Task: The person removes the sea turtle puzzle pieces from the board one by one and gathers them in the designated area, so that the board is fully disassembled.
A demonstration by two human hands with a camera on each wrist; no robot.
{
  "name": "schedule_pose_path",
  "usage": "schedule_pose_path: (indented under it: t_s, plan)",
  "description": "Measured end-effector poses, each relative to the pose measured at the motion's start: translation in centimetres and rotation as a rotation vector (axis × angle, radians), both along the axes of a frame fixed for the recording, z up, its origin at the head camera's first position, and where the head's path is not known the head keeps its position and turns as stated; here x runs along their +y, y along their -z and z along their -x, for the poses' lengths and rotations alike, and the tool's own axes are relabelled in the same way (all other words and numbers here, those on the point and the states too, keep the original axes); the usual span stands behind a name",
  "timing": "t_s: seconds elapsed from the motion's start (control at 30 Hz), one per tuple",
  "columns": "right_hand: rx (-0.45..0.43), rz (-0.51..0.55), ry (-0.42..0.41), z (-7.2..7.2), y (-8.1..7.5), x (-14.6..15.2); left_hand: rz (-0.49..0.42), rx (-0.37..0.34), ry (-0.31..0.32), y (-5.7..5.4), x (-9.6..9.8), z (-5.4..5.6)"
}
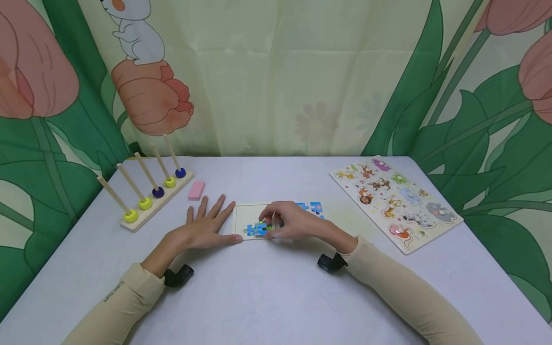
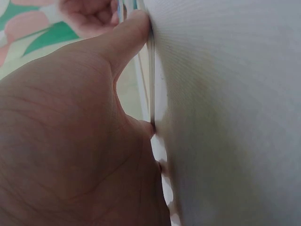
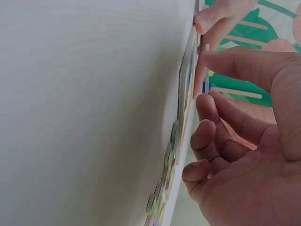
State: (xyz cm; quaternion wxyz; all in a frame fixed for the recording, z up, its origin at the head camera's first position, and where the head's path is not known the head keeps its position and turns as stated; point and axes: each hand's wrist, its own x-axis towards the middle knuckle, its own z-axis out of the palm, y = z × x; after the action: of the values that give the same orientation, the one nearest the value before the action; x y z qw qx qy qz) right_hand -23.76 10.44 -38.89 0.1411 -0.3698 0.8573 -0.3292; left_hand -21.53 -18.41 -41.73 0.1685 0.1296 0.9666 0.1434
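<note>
A small jigsaw tray (image 1: pixel 247 212) lies flat at the middle of the table, with a few joined blue puzzle pieces (image 1: pixel 250 230) in its lower part. My left hand (image 1: pixel 201 229) rests beside it, fingers spread, the thumb touching the tray's near left corner. Over the tray, my right hand (image 1: pixel 294 220) pinches a thin puzzle piece (image 3: pixel 207 70) between thumb and fingertips; the right wrist view shows it edge-on. Several loose puzzle pieces (image 1: pixel 316 207) lie to the right, partly hidden by my right hand.
To the left stands a wooden peg rack (image 1: pixel 160 203) with yellow and dark blue beads. A pink block (image 1: pixel 196 190) lies by it. An animal puzzle board (image 1: pixel 379 201) lies at the right. A printed curtain (image 1: pixel 276 96) hangs behind the table.
</note>
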Motion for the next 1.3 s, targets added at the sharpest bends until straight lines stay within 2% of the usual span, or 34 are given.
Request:
schedule_pose_path:
  t_s: [0.57,0.9,1.3]
  plan:
    - [0.024,-0.036,0.046,-1.4,0.2,4.2,-0.01,-0.003,-0.002,0.0,0.0,-0.1]
    - [0.08,-0.101,0.045,-1.9,0.1,5.2,-0.011,0.003,-0.002,-0.1,-0.1,-0.2]
    - [0.102,-0.175,0.043,-2.2,-0.1,5.5,-0.011,-0.005,-0.009,-0.3,0.1,-0.3]
